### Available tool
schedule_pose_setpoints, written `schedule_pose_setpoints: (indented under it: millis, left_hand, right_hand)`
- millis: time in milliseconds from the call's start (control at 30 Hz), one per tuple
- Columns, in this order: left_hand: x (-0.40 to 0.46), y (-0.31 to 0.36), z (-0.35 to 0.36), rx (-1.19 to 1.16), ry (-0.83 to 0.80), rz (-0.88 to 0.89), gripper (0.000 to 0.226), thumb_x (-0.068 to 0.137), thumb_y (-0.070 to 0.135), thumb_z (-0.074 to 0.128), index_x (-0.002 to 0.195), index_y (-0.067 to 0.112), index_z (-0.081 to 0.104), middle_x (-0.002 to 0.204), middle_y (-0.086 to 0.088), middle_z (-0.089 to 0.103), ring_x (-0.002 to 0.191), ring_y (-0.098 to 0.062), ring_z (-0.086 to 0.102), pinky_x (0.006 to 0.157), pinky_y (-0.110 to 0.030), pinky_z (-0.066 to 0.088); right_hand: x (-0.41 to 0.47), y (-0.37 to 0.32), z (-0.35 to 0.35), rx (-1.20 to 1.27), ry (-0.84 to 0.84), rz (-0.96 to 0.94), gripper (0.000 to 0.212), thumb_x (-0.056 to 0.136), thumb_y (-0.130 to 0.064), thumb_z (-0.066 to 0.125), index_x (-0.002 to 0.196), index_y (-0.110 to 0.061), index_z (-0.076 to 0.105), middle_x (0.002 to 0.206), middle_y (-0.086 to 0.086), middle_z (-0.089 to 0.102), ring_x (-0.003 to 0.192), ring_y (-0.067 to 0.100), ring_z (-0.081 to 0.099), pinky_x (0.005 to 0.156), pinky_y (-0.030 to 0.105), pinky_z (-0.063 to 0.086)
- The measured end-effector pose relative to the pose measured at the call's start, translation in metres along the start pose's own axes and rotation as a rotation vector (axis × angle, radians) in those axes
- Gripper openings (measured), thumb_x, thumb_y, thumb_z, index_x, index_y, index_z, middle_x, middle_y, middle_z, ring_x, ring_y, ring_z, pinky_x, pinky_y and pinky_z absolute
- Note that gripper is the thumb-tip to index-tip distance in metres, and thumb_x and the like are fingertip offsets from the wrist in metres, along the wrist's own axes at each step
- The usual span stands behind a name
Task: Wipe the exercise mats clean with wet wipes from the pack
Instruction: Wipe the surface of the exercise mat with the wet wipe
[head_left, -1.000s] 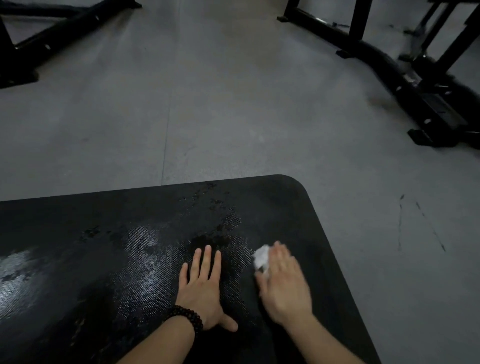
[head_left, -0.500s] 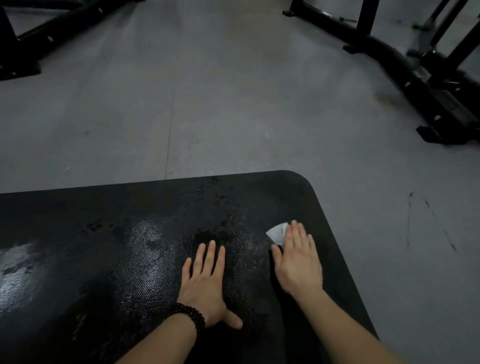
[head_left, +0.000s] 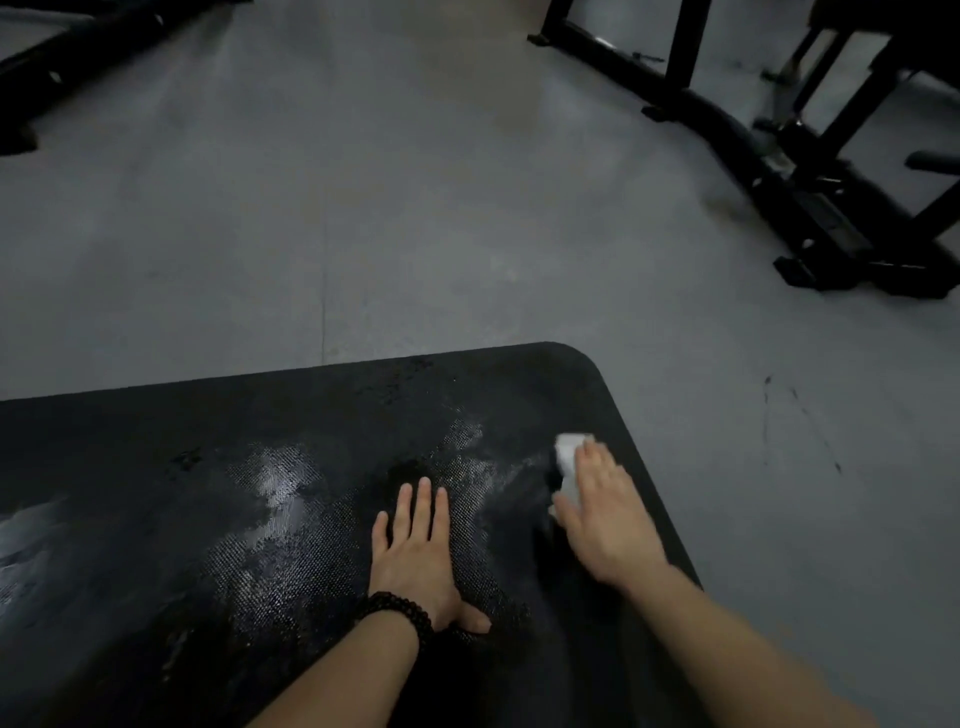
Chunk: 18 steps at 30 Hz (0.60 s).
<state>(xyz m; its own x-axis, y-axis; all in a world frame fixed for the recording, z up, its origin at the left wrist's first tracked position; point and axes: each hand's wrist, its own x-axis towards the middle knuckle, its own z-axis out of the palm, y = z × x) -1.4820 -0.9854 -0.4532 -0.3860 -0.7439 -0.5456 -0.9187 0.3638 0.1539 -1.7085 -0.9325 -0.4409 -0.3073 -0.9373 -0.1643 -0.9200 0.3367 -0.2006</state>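
A black textured exercise mat (head_left: 156, 467) lies on the grey floor, its rounded far right corner in view and wet, shiny patches across its middle. My left hand (head_left: 415, 551) rests flat on the mat with straight fingers, a dark bead bracelet on its wrist. My right hand (head_left: 605, 514) presses a white wet wipe (head_left: 567, 457) flat onto the mat near the right edge; most of the wipe is hidden under the fingers. The wipe pack is not in view.
Black gym equipment frames stand on the floor at the back right (head_left: 779, 171) and the back left (head_left: 62, 67). Grey floor (head_left: 415, 208) stretches beyond the mat, with dark scuff marks (head_left: 800, 415) to the right.
My right hand has slid the wipe away from me and to the right, toward the mat's right edge. My left hand has stayed flat in place.
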Motion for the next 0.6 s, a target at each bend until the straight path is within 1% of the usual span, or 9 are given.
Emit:
schedule_pose_setpoints:
  millis: [100,167,267,333,367,433,500,533,600]
  left_hand:
    - [0.002,0.001,0.000,0.016,-0.017,-0.008,0.162,0.056,0.079,0.080,0.154,0.015,-0.032,0.158,-0.004,-0.042,0.147,-0.025,-0.038,0.124,-0.053,-0.012]
    - [0.004,0.002,0.004,0.023,-0.019,-0.003,0.162,0.055,0.079,0.080,0.152,0.015,-0.033,0.152,-0.002,-0.045,0.147,-0.025,-0.038,0.124,-0.053,-0.012]
    - [0.003,0.000,0.008,0.024,0.032,-0.007,0.154,0.061,0.074,0.079,0.150,0.016,-0.033,0.153,0.001,-0.043,0.145,-0.021,-0.038,0.124,-0.052,-0.011]
    - [0.003,0.001,0.010,0.017,0.077,-0.007,0.128,0.082,0.058,0.069,0.154,0.017,-0.028,0.161,-0.002,-0.037,0.141,-0.019,-0.040,0.125,-0.051,-0.009]
    - [0.002,0.002,0.009,0.018,0.092,-0.016,0.122,0.086,0.054,0.067,0.156,0.017,-0.026,0.164,-0.004,-0.034,0.143,-0.021,-0.039,0.125,-0.050,-0.010]
    - [0.000,0.004,0.008,0.038,0.065,-0.055,0.139,0.073,0.065,0.075,0.157,0.019,-0.026,0.162,-0.007,-0.036,0.148,-0.027,-0.036,0.123,-0.051,-0.014]
    - [-0.002,0.005,0.009,0.030,0.023,-0.119,0.157,0.057,0.075,0.081,0.156,0.022,-0.028,0.160,-0.008,-0.040,0.147,-0.030,-0.037,0.120,-0.056,-0.017]
    - [-0.004,0.006,0.009,0.013,0.007,-0.142,0.160,0.054,0.076,0.082,0.156,0.023,-0.029,0.159,-0.008,-0.040,0.147,-0.030,-0.038,0.121,-0.057,-0.017]
    - [-0.005,0.006,0.010,-0.008,0.014,-0.152,0.161,0.053,0.077,0.082,0.156,0.022,-0.028,0.160,-0.006,-0.040,0.147,-0.028,-0.038,0.122,-0.057,-0.014]
  right_hand:
    - [0.030,0.003,0.002,0.020,-0.120,0.148,0.082,0.097,-0.056,0.030,0.154,-0.008,-0.004,0.163,0.007,-0.007,0.149,0.019,-0.006,0.121,0.037,0.001]
    - [0.037,-0.016,0.020,0.053,-0.166,0.125,0.088,0.094,-0.060,0.030,0.154,-0.004,-0.002,0.162,0.012,-0.008,0.149,0.023,-0.009,0.121,0.037,-0.002]
    - [-0.001,-0.060,0.047,0.031,-0.112,-0.201,0.090,0.086,-0.059,0.026,0.154,-0.005,0.003,0.160,0.011,-0.011,0.148,0.023,-0.016,0.121,0.038,-0.006]
    - [-0.032,-0.068,0.050,0.047,-0.150,-0.454,0.085,0.088,-0.052,0.030,0.155,-0.007,0.005,0.159,0.005,-0.012,0.148,0.020,-0.015,0.119,0.034,-0.009]
    - [-0.039,-0.064,0.050,0.063,-0.166,-0.525,0.080,0.090,-0.049,0.033,0.155,-0.009,0.009,0.158,0.002,-0.010,0.149,0.018,-0.011,0.118,0.032,-0.009]
    - [-0.038,-0.047,0.053,0.026,-0.136,-0.574,0.072,0.094,-0.054,0.034,0.155,-0.018,0.019,0.159,0.000,-0.004,0.150,0.020,-0.003,0.116,0.032,-0.007]
    - [-0.032,-0.032,0.058,-0.096,-0.075,-0.507,0.064,0.095,-0.064,0.030,0.152,-0.034,0.026,0.161,0.007,0.002,0.149,0.027,0.000,0.115,0.037,-0.002]
    - [-0.029,-0.030,0.059,-0.126,-0.072,-0.463,0.063,0.095,-0.066,0.028,0.151,-0.038,0.027,0.161,0.009,0.006,0.149,0.029,0.002,0.114,0.039,0.002]
    - [-0.019,-0.023,0.063,-0.142,-0.026,-0.401,0.066,0.095,-0.064,0.023,0.153,-0.033,0.021,0.161,0.007,0.010,0.149,0.023,0.003,0.116,0.038,0.004]
